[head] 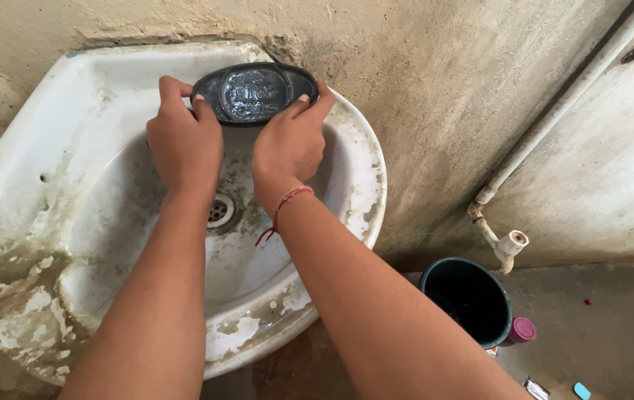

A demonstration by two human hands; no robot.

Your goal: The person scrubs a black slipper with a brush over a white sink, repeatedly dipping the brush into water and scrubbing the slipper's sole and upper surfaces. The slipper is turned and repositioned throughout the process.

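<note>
Both hands are reaching over a stained white washbasin (346,215) and holding a dark oval soap dish (254,92) at the basin's back rim, right against the wall. The left hand (184,144) is gripping the dish's left end, its fingers (171,90) curling up over the edge, so its grip is closing on the soap dish. The right hand (287,144) is taking the right end in the same way, with one fingertip (326,95) pressing against the outer rim; its grip is likewise holding the dish. The dish is lying flat, open side up, and its shallow inside is looking wet and shiny. A thin red thread bracelet (287,200) is sitting around the right wrist, a loose end dangling below it.

Under the hands, the metal drain (220,211) is showing at the bottom of the bowl. To the right, a pale pipe (554,122) is running down the wall to a small tap (511,244). Below that, a dark bucket (466,300) is standing on the floor, with a small pink lidded container (522,330) just beside it.
</note>
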